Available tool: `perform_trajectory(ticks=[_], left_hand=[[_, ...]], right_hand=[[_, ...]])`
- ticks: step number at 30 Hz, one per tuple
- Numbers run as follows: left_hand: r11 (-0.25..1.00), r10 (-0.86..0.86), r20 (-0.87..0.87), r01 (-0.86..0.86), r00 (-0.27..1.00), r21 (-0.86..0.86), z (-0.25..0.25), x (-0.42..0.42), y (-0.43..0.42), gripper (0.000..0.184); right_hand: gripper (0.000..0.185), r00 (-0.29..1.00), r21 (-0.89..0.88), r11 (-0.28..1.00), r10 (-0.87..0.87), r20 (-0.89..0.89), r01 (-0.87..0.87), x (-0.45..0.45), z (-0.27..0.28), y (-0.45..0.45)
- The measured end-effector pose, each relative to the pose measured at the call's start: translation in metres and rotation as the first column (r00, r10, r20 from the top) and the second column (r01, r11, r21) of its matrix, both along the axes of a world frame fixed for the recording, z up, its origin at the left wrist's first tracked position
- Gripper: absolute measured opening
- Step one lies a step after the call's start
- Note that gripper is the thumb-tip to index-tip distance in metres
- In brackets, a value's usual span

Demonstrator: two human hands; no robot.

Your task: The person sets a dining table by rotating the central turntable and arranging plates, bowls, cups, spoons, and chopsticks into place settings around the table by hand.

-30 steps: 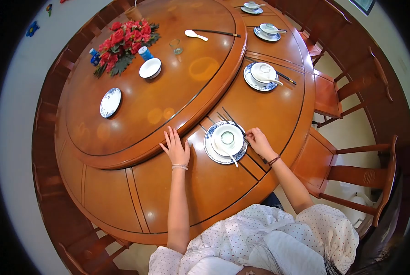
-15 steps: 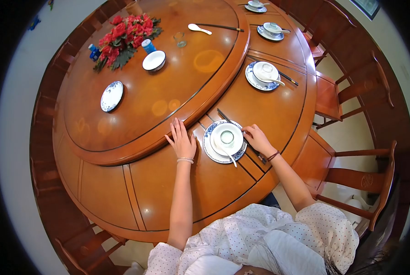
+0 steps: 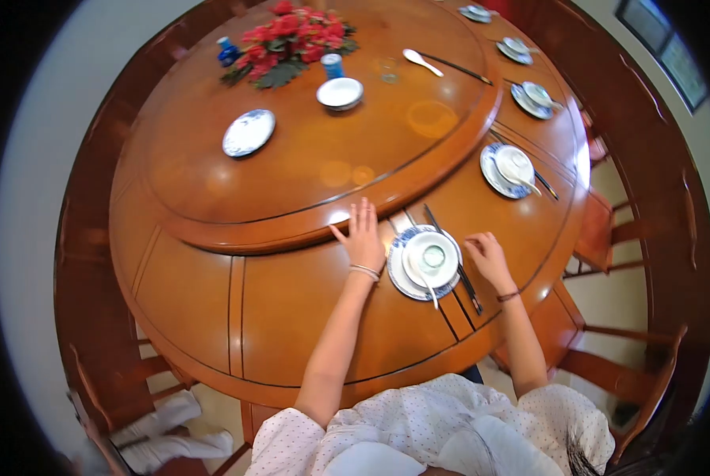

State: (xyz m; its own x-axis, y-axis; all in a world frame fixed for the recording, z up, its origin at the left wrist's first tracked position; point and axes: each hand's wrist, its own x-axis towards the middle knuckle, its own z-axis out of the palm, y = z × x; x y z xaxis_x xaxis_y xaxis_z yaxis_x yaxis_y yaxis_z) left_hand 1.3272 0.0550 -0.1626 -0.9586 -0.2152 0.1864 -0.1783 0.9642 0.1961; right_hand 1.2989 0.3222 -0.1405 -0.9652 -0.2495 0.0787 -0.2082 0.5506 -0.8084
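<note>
My left hand lies spread at the edge of the raised turntable, holding nothing. Between my hands sits a blue-and-white plate with a white bowl, a glass and a white spoon on it. Black chopsticks lie along the plate's right side. Just right of them is my right hand, apart from the chopsticks, its fingers loosely bent; whether anything is between the fingertips is not visible.
On the turntable are red flowers, a white bowl, a patterned plate, a blue can and a white spoon. More place settings line the right side. Wooden chairs surround the table.
The view has swung left, shifting the table items rightward. My right hand has come off the chopsticks, which now lie together beside the plate. My left hand has slid along the turntable edge.
</note>
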Motion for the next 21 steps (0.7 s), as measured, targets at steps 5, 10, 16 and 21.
perform_trajectory(ticks=[5,10,16,21], left_hand=[[0.985,-0.050,-0.102,0.066,0.993,0.159,0.009,-0.007,-0.004,0.042],[0.629,-0.030,-0.205,0.178,0.978,0.757,0.022,-0.041,-0.050,0.040],[-0.244,0.673,0.129,0.055,0.729,0.968,0.015,-0.091,-0.200,0.073],[-0.195,0.661,0.218,-0.116,0.718,0.974,0.023,-0.127,-0.258,0.067]], right_hand=[[0.013,0.999,0.054,0.998,-0.010,-0.051,0.013,-0.044,0.038,-0.025],[0.017,0.990,-0.122,0.983,0.129,-0.057,-0.135,-0.094,0.042,-0.099],[0.030,0.871,-0.364,0.904,0.354,0.341,-0.225,-0.110,0.024,-0.217],[0.038,0.786,-0.409,0.865,0.459,0.414,-0.290,-0.091,-0.007,-0.319]])
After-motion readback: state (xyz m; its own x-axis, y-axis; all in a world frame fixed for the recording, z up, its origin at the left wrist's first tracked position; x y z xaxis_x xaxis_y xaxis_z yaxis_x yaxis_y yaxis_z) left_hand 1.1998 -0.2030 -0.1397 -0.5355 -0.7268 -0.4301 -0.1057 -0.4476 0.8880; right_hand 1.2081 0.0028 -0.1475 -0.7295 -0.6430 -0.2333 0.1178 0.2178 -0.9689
